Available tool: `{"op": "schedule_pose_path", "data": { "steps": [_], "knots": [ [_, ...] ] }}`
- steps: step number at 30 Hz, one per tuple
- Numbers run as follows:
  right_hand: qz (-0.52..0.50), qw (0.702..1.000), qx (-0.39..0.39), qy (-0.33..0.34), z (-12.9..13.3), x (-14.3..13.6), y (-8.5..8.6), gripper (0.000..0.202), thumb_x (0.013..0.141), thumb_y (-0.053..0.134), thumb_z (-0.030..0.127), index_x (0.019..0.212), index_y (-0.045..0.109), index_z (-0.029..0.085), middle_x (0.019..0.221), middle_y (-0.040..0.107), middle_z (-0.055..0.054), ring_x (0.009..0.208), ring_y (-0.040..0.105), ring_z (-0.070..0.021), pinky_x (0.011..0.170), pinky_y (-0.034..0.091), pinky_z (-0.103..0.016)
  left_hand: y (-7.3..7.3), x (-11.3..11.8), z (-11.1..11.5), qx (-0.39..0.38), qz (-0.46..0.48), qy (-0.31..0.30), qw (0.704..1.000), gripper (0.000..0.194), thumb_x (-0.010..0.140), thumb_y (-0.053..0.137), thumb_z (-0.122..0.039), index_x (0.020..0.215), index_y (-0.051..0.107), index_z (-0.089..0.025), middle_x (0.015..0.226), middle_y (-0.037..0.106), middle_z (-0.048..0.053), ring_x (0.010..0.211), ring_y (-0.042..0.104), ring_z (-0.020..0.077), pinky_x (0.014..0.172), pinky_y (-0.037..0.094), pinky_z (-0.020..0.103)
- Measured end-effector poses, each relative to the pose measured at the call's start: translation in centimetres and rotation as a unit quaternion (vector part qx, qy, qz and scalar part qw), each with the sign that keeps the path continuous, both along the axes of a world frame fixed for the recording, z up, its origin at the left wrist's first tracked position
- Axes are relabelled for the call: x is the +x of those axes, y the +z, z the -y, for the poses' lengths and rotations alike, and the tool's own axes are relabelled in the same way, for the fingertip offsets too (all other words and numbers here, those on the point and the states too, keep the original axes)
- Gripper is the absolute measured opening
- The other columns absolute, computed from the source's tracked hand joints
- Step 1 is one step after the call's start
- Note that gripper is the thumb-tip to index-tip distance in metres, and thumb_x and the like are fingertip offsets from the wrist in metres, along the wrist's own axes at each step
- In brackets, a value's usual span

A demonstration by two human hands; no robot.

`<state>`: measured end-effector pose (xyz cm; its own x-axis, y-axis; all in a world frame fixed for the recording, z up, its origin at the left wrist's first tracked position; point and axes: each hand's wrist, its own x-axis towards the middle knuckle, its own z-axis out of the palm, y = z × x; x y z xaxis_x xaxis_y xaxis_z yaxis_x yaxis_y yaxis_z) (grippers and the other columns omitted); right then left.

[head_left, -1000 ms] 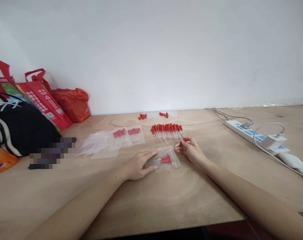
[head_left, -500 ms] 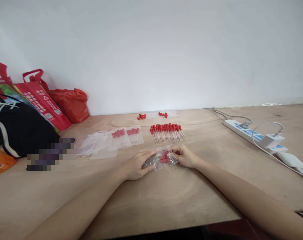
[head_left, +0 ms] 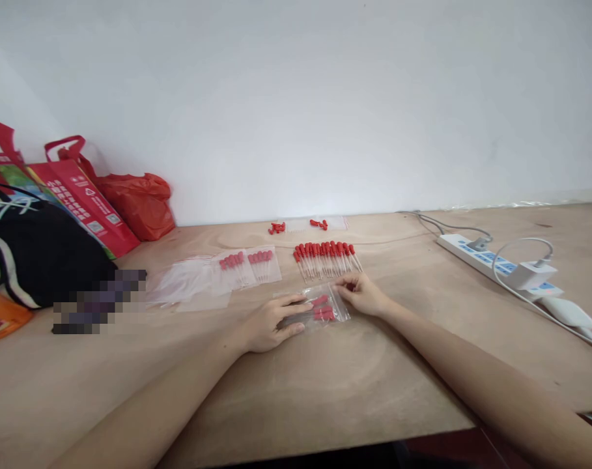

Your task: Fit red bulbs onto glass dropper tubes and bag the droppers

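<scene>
A clear zip bag (head_left: 343, 311) lies on the wooden table with several red-capped droppers (head_left: 324, 313) inside, caps to the right. My left hand (head_left: 271, 324) rests on the bag's left part, fingers spread over the dropper stems. My right hand (head_left: 361, 293) is at the bag's upper right corner, thumb and fingertips pinched together on its edge. Just beyond, a row of loose red-capped droppers (head_left: 327, 259) lies side by side. To their left are two filled bags (head_left: 261, 266) of droppers, partly over a stack of flat clear bags (head_left: 183, 280).
Small red caps (head_left: 277, 228) and another clear bag (head_left: 337, 223) lie near the wall. A white power strip (head_left: 495, 264) with plugs and cables is at the right. Red bags (head_left: 139, 202) and a black cloth bag (head_left: 46, 254) stand at the left.
My right hand has moved slightly up toward the bag's far corner, uncovering more of its right edge. The bag lies flatter; my left hand has barely shifted.
</scene>
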<state>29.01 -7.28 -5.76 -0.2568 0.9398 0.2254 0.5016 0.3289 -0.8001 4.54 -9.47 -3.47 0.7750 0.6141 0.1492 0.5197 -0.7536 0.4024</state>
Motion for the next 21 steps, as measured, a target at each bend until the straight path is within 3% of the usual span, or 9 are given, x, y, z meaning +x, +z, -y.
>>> {"op": "schedule_pose_path", "data": {
  "steps": [3,6,14,21],
  "knots": [
    [0.09,0.976,0.05,-0.194,-1.7,2.1,-0.2,0.018,0.072,0.048,0.025,0.081,0.062,0.017,0.083,0.063,-0.005,0.072,0.056,-0.0156,0.067,0.042,-0.026,0.0,0.0,0.0,0.002,0.002,-0.002,1.0,0.036,0.084,0.046,-0.034,0.12,0.047,-0.028,0.131,0.04,0.004,0.119,0.038,0.0196,0.098,0.031,0.037],
    [0.126,0.949,0.06,-0.281,-3.2,4.0,-0.6,0.025,0.071,0.05,0.025,0.091,0.059,0.013,0.092,0.06,-0.009,0.081,0.055,-0.0164,0.072,0.041,-0.027,0.0,0.0,0.0,0.002,0.005,-0.003,1.0,0.036,0.084,0.046,-0.033,0.119,0.047,-0.028,0.131,0.04,0.004,0.119,0.038,0.0198,0.098,0.032,0.037],
    [0.142,0.944,0.004,-0.297,-4.8,4.7,-1.3,0.034,0.072,0.051,0.027,0.102,0.053,0.011,0.084,0.062,-0.006,0.076,0.057,-0.0144,0.068,0.041,-0.024,0.2,0.2,0.0,0.01,-0.015,-0.014,1.0,0.036,0.085,0.044,-0.032,0.121,0.045,-0.03,0.133,0.038,0.003,0.12,0.036,0.0208,0.099,0.031,0.039],
    [0.313,0.903,0.021,-0.293,-4.5,3.1,-0.4,0.025,0.079,0.041,0.026,0.089,0.06,0.012,0.096,0.059,-0.013,0.086,0.057,-0.0208,0.07,0.04,-0.027,0.2,0.0,0.0,0.016,-0.02,-0.011,1.0,0.037,0.085,0.044,-0.033,0.121,0.045,-0.029,0.133,0.038,0.003,0.121,0.035,0.0195,0.098,0.031,0.038]
  ]
}}
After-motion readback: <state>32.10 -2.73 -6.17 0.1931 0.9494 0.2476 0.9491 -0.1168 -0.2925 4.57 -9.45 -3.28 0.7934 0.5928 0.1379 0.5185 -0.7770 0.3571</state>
